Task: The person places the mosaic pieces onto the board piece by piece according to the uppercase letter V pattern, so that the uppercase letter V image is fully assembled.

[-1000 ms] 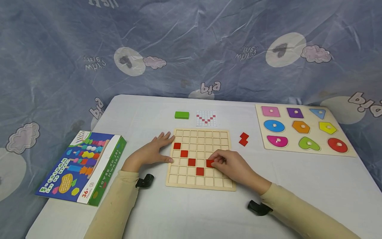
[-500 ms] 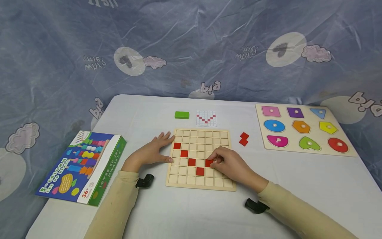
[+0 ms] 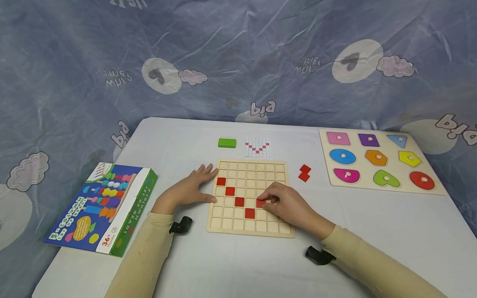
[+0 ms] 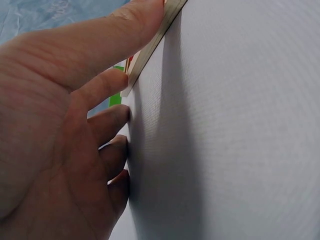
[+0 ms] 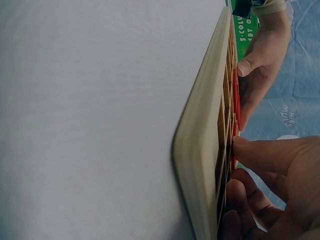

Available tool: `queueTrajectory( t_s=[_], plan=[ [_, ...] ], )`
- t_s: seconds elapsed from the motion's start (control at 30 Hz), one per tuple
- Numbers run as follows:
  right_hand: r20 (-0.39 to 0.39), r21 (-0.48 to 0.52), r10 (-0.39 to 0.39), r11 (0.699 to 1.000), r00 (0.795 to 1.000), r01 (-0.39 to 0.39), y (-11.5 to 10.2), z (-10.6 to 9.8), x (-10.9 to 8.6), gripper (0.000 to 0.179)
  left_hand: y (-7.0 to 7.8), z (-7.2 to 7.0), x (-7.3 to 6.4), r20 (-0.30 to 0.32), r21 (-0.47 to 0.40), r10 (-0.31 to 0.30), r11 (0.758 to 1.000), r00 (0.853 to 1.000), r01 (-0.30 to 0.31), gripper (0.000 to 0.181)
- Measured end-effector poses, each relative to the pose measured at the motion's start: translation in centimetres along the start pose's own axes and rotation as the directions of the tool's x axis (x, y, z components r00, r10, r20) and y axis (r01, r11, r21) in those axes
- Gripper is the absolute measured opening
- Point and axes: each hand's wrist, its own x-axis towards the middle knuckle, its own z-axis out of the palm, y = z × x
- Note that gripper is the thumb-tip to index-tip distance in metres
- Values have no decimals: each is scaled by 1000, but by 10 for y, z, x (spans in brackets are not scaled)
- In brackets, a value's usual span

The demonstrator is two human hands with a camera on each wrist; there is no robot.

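A wooden grid board (image 3: 250, 232) lies on the table with several red square tiles in its cells; one red tile (image 3: 249, 213) is the lowest. My right hand (image 3: 287, 203) is over the board's right half, with thumb and index finger pinching another red square tile (image 3: 260, 203) at a cell one row higher and to the right. Part of that tile is hidden under the fingers. In the right wrist view the thumb tip meets red at the board's surface. My left hand (image 3: 190, 188) has its fingers spread, with fingertips and thumb resting at the board's left edge.
Two loose red tiles (image 3: 304, 173) lie right of the board. Behind it are a green block (image 3: 227, 143) and a card with a red V pattern (image 3: 257, 147). A shape puzzle board (image 3: 359, 158) stands at the right back, a toy box (image 3: 100, 209) at the left.
My right hand has shifted slightly left with the red tile, which now lies more squarely over its cell. My left hand has stayed in place.
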Motion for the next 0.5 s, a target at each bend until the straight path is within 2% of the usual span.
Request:
queueTrajectory(
  t_s=[0.2,0.5],
  plan=[
    [13,2,32,1000,999,-32,-1,0,0,16,0,1,0,6,-9,-10,1000,1000,10,102],
    [30,6,33,999,999,-34,0,-1,0,21,0,0,0,8,-7,-18,1000,1000,18,103]
  ],
)
